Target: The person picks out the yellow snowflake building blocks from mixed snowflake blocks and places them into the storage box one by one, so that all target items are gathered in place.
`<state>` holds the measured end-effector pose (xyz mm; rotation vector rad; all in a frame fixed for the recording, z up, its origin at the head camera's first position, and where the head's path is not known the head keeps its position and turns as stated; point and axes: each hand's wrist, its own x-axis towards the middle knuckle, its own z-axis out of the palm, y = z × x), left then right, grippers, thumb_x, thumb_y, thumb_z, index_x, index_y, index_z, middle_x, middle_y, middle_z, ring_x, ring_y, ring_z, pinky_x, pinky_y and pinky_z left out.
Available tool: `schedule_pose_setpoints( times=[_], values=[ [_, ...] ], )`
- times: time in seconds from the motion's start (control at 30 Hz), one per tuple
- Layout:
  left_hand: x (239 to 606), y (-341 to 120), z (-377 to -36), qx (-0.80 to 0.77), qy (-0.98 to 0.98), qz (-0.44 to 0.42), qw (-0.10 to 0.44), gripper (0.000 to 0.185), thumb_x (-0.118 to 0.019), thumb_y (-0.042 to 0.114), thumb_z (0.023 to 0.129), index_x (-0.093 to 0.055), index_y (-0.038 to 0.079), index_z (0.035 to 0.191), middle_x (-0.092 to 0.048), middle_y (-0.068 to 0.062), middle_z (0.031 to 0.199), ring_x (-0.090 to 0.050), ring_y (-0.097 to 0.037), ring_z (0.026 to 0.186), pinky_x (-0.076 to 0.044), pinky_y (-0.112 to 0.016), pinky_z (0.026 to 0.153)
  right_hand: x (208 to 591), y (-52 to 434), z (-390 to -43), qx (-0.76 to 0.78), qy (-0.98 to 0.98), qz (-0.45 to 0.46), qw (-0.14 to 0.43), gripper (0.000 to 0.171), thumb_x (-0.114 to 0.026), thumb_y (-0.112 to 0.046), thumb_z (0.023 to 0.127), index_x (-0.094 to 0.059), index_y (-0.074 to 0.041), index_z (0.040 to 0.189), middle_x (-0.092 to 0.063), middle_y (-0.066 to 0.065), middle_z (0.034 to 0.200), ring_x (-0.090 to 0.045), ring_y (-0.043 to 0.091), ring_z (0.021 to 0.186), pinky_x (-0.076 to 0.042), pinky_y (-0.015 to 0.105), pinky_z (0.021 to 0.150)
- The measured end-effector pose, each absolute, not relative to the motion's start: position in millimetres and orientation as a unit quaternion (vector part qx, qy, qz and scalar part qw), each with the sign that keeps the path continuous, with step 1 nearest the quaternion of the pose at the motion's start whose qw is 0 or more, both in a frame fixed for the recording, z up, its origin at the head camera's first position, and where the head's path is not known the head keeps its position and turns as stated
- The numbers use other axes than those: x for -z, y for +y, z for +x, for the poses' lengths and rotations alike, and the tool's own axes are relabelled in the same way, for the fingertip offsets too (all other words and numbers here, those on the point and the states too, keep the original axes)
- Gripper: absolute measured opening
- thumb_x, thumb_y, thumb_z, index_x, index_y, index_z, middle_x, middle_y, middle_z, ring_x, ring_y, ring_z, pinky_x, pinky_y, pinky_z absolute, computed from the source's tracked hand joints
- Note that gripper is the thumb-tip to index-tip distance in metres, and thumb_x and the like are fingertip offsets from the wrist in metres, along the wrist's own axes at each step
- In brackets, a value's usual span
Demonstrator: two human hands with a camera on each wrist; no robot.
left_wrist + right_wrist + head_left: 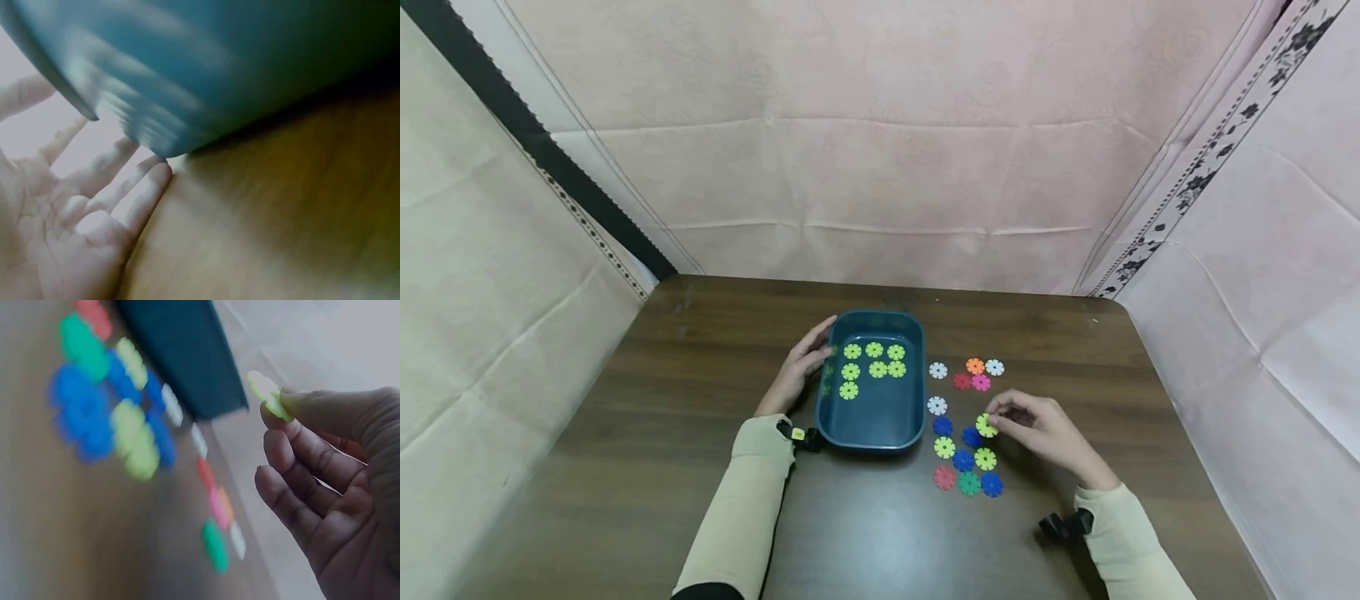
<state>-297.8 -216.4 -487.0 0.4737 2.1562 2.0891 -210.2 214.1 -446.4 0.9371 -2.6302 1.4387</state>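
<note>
The right hand [1048,433] pinches a yellow-green plastic snowflake disc [986,425] just above the scattered colourful discs, the dark blue plastic tray [872,417] lying to its left, steadied by the open left hand [801,367].

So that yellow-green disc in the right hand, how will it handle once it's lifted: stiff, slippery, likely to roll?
The yellow-green disc, pinched by the right hand, looks thin and keeps its shape, so probably stiff and light. Its notched rim should give the fingertips some grip. Dropped flat on the table it would likely lie still, though on edge it might roll.
</note>
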Motion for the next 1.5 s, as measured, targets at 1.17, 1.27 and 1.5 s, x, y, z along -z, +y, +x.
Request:
schedule_pose_setpoints(
  times=[1.17,1.27,1.5],
  values=[
    [495.0,-215.1,-296.9,-0.692,0.703,0.156,0.051,0.054,-0.052,0.017,0.104,-0.041,0.029,0.155,-0.043,-0.002,0.154,-0.044,-0.030,0.136,-0.033,-0.056,0.111,410.1,101.0,-297.9,-0.357,-0.820,0.447,-0.036,0.011,-0.066,-0.020,0.099,-0.073,-0.019,0.107,-0.073,-0.006,0.103,-0.066,0.005,0.090,-0.057,0.033,0.079],
    [495.3,-216.2,-298.1,-0.689,0.705,0.160,0.051,0.054,-0.052,0.018,0.104,-0.041,0.028,0.155,-0.043,-0.003,0.154,-0.043,-0.030,0.136,-0.033,-0.056,0.112,412.2,123.6,-289.4,-0.406,-0.816,0.411,-0.011,0.011,-0.068,-0.021,0.098,-0.074,-0.016,0.106,-0.073,-0.007,0.100,-0.067,0.010,0.088,-0.057,0.034,0.079],
    [491.0,-219.5,-296.5,-0.692,0.701,0.165,0.051,0.055,-0.051,0.016,0.104,-0.038,0.026,0.157,-0.043,-0.009,0.154,-0.043,-0.035,0.136,-0.033,-0.057,0.111,440.3,184.0,-261.3,-0.502,-0.812,0.294,0.034,0.011,-0.067,-0.009,0.097,-0.075,-0.009,0.105,-0.074,0.008,0.096,-0.065,0.021,0.079,-0.055,0.026,0.071]
  ],
)
